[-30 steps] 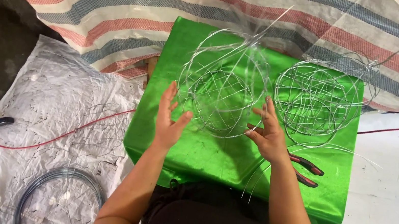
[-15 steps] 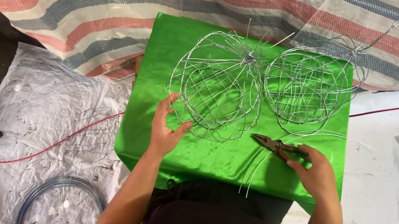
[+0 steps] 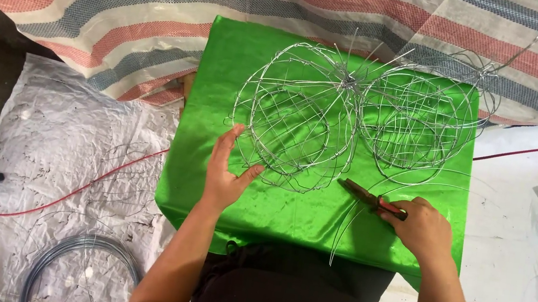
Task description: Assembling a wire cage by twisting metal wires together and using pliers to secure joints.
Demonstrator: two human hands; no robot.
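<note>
Wire frames take shape on a green-draped desk [image 3: 260,219]

The left hand [image 3: 225,178], fingers spread, steadies the nearer wire frame [image 3: 298,113]; the right hand [image 3: 423,228] grips pliers [image 3: 368,197]. Light, springy, probably easily bent, the frame is best taken at its rim.

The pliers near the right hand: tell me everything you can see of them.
The pliers are a slim tool with dark metal jaws and red-brown handles. They lie nearly flat on the green cloth, tip pointing up-left toward the nearer wire frame. The right hand covers the handle ends; its grip looks closed around them. The jaws look shut; loose wire strands pass close by.
</note>
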